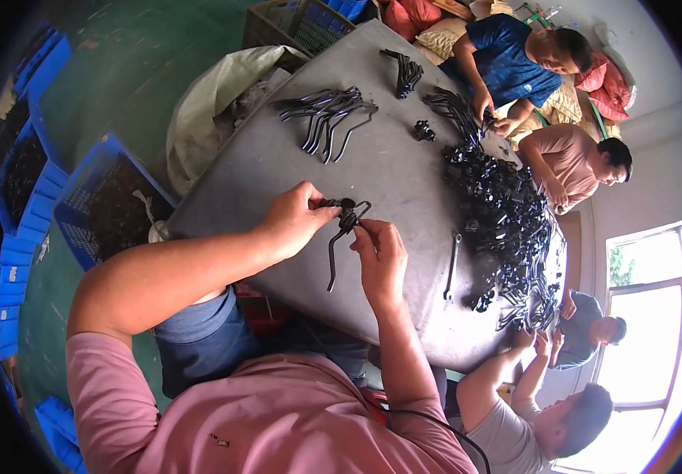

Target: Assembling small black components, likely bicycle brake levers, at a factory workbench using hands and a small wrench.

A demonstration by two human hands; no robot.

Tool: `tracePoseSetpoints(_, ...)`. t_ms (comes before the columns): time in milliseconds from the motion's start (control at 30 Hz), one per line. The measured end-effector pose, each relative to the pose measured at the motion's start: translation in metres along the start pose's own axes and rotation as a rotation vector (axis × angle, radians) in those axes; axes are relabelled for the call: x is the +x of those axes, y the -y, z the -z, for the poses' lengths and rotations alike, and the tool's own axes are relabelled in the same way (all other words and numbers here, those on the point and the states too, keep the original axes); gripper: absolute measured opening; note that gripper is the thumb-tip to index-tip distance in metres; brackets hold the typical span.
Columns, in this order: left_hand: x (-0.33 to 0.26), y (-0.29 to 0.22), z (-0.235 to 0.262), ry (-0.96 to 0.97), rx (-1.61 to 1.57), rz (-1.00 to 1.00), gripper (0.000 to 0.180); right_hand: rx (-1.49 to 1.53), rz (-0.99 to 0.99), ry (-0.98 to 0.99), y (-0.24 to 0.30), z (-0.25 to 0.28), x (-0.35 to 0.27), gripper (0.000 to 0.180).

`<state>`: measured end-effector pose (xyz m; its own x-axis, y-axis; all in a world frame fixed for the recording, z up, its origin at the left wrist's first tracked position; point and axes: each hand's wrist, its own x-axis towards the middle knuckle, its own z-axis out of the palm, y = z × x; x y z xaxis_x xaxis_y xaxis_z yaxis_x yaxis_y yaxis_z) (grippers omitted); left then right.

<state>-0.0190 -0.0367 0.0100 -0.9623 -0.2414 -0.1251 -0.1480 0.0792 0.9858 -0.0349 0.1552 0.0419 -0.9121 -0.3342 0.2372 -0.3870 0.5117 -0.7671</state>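
So, the part (346, 217) is up in the air between both hands, over the near side of the table (412, 201). Left hand (297, 217) has thumb and finger pinched shut on its left end; right hand (380, 257) has its fingertips closed on the right side, no real gap in either grip. It's a black bent rod with a chunky bit at the top, and one leg hangs down free.

Progress-wise, I'd call this one mid-way, since both hands are busy at that chunky bit. Can't tell if it's on tight, fingers cover too much. Across the table there's a neat-ish batch of rods (329, 114) and a smaller bunch (404, 73); maybe finished, maybe not, too small to say. Plenty left by the look of it: the heap (507, 205) on the right is huge. Wrench (452, 267) is just lying there, nobody's touching it.
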Motion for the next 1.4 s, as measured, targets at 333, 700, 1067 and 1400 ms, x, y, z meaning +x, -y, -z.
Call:
tracePoseSetpoints(333,-0.006,-0.004,-0.006,0.033,-0.002,0.052,0.038,-0.239,0.233,-0.149,-0.007,-0.012,-0.006,0.01)
tracePoseSetpoints(700,-0.007,-0.001,-0.005,0.04,0.108,-0.081,0.034,-0.45,0.325,-0.027,-0.005,0.0,-0.009,0.008)
tracePoseSetpoints(1067,-0.015,-0.011,-0.007,0.068,0.097,-0.088,0.035,-0.17,-0.044,0.012,-0.014,-0.003,-0.015,0.028)
tracePoseSetpoints(1400,-0.008,0.003,-0.008,0.035,0.03,-0.073,0.035,-0.337,0.17,-0.034,-0.008,-0.001,-0.014,0.038)
